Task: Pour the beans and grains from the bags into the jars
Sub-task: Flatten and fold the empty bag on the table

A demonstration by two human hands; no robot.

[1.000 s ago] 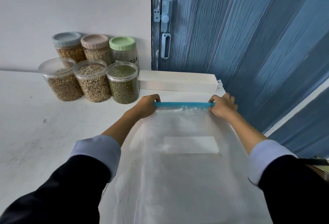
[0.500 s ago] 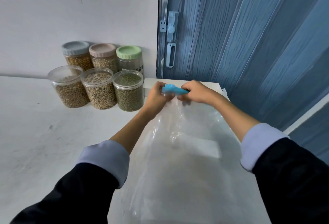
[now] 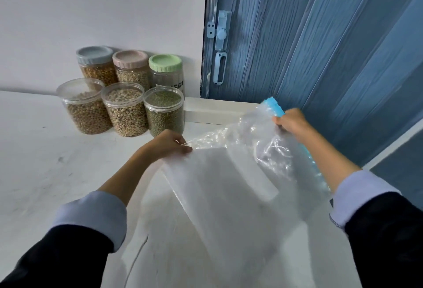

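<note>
A large clear plastic bag [image 3: 229,184] with a blue zip strip [image 3: 273,106] lies crumpled over the white table [image 3: 34,161]; it looks empty. My right hand [image 3: 289,121] grips the bunched blue strip, lifted toward the right. My left hand [image 3: 170,145] pinches the bag's left edge low on the table. Three lidless jars stand at the back left: brown beans [image 3: 85,106], pale beans [image 3: 126,110], green beans [image 3: 164,112]. Behind them are three lidded jars with a grey lid [image 3: 94,54], a pink lid [image 3: 130,58] and a green lid [image 3: 165,63].
A long white box [image 3: 206,112] lies against the wall behind the bag. A blue folding door [image 3: 320,47] with a latch [image 3: 220,35] stands at the right, just beyond the table's edge. A white wall rises behind the jars.
Both hands held the blue strip stretched flat, then bunched it together. Now my right hand has carried the strip right and up, while my left hand dropped to the bag's left edge.
</note>
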